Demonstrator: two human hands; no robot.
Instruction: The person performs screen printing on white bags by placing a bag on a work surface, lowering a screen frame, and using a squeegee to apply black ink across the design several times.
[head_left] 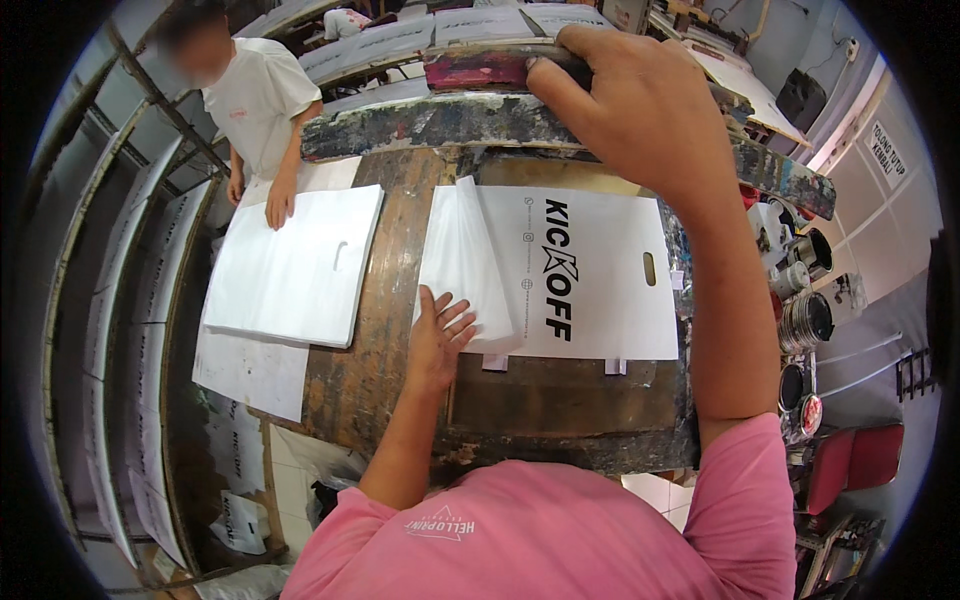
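Note:
A white plastic bag (610, 290) with black print and a die-cut handle hole lies on the printing board (560, 400). Its left part is lifted and curls over in a loose fold. At the lower corner of that fold is my left hand (440, 340), fingers spread, against the white plastic. My right hand (630, 90) reaches up and far, closed over the ink-stained wooden screen frame (480, 70), thumb on its near side. Below it, a paint-crusted wooden bar (420, 125) crosses the board's far end. The frame's far part is hidden behind my hand.
A stack of blank white bags (290, 265) lies left of the board; a co-worker (255, 105) in a white shirt rests a hand on it. Drying racks (150, 330) hold printed bags at far left. Cans (800, 320) and a red chair (855, 465) stand right.

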